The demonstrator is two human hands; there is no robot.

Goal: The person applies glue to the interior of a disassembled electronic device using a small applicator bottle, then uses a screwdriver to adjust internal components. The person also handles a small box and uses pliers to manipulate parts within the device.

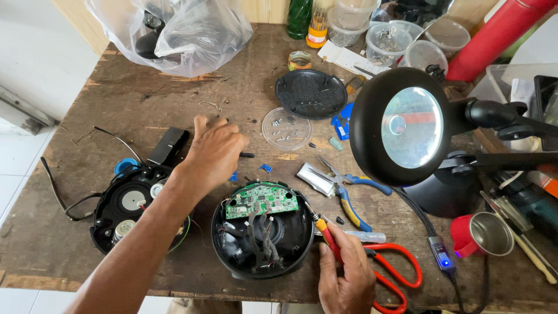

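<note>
The person's left hand (214, 152) reaches out over the worn wooden table (145, 104), palm down, fingers loosely curled with the tips touching the wood near a small black screw-like piece (247, 155); whether it pinches anything cannot be told. The right hand (347, 278), at the near edge, is closed around a red-and-yellow-handled screwdriver (326, 234), whose tip points up-left at the rim of the open black round housing (263, 244).

That housing sits between the 2 hands, just in front of the person, with a green circuit board (261, 200) tilted across its upper half and dark wires bunched below it. To its left lies a second black round part holding speaker cones (129, 204), partly hidden by the left forearm.

Right of the housing lie blue-handled pliers (347, 195) and red-handled scissors (395, 270), the scissors partly under the right hand. Farther back, a clear shallow lid holding small screws (286, 128) sits beside a black grille cover (311, 93). A black magnifier lamp (407, 128) hangs over the right side of the table, and a clear plastic bag (174, 32) rests at the far left.
</note>
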